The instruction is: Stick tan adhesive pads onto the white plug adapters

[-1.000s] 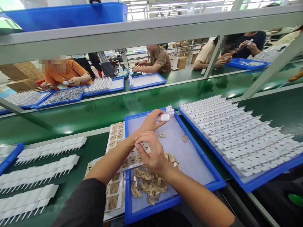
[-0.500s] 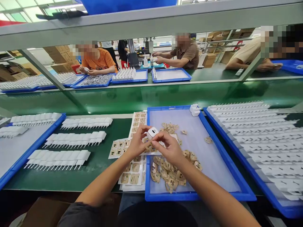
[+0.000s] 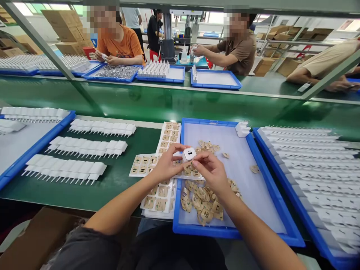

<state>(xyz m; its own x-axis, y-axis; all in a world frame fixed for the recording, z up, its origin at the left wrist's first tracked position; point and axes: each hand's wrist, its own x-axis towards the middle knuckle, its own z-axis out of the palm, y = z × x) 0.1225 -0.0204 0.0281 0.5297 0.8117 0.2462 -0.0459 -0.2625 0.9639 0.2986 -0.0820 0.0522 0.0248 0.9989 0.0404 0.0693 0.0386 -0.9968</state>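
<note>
Held up over the near-left part of the blue tray [image 3: 254,240]: a small white charger block [image 3: 189,154], port face toward the camera. Pinched from the left by the left hand [image 3: 165,167], thumb and forefinger curled round its side; met from the right by the right hand [image 3: 212,172], fingertips closed against the block and a tan label [image 3: 188,167] just beneath it. Hard to tell whether that label was stuck on the block or only held against it. Under the hands, a loose heap of peeled tan backings [image 3: 201,200] on the tray floor, partly hidden by the right wrist. More label sheets [image 3: 157,195] on the desk's near edge beside the tray's left wall, their far ends covered by the left forearm. Two white plugs [image 3: 242,128] perched at the tray's far right corner. Rows of white pronged plugs [image 3: 84,148] laid out toward the desk's left side; a second tray of white plugs [image 3: 317,168] at the right, cut off by the frame. Beyond the green conveyor belt [image 3: 168,103], other people seated at blue trays, their small parts too blurred to name.
</note>
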